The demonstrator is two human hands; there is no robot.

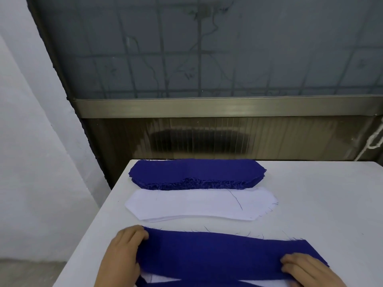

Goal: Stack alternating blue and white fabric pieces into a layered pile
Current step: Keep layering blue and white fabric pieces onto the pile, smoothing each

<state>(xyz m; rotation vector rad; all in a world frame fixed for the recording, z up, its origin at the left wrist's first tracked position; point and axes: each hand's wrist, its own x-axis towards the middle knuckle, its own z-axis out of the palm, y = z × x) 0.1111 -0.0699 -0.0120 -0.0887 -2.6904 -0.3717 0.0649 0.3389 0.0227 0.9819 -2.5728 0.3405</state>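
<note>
**Blue piece spread over the near pile, both hands on it**

A white table [310, 193] carries three groups of fabric, set one behind another. At the far edge lies a thick blue stack [196, 171], its near edge frayed and ragged. Just in front of it, touching or nearly so, lies a white stack [199, 204], flatter, with a loose dark thread lying across its right part.

Nearest the camera is the layered pile [207, 283] — only slivers of it show at the bottom of the view, white and blue edges peeking out below the top piece. Over it lies a blue piece [207, 253], long and spread flat, running from left to right with loose threads along its far edge.

The left hand [122, 251] sits at the left end of the blue piece, fingers curled at its corner; whether they pinch the cloth or only press on it cannot be told. The right hand [304, 268] lies on top of the right end, fingers fairly straight and pressing down on the cloth.

Behind the table stands a dark ribbed panel [207, 137] under a metal rail [207, 106], with a grey gridded pane above. A white wall [31, 141] fills the left side. No brand, label or writing can be read anywhere.
</note>
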